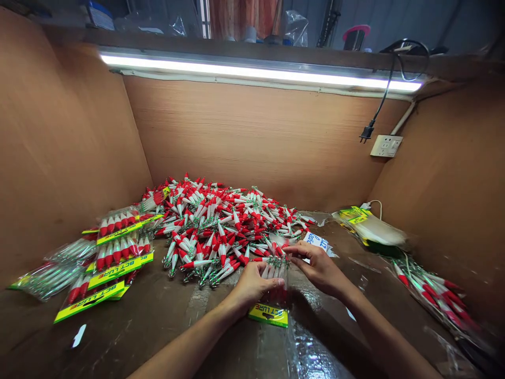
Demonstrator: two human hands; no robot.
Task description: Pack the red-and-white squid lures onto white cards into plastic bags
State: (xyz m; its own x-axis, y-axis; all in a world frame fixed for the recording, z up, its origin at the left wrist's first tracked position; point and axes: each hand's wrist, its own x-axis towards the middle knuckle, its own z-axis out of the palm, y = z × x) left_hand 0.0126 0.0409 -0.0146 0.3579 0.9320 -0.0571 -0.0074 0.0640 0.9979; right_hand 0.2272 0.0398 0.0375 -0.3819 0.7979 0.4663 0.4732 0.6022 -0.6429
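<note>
A big heap of red-and-white lures [221,226] with green tinsel lies at the back of the bench. In front of it my left hand [252,287] holds a clear bag with a yellow header card [269,314], which has several lures in it. My right hand [317,266] pinches the lure ends at the bag's open top, close to my left fingers. Both forearms reach in from the bottom edge.
Filled bags with yellow cards [112,263] are stacked at the left, with clear bags of tinsel [51,273] beside them. A stack of empty bags [371,226] and more bagged lures [434,295] lie at the right. Brown board walls [59,152] enclose the bench; a wall socket [385,146] sits at back right.
</note>
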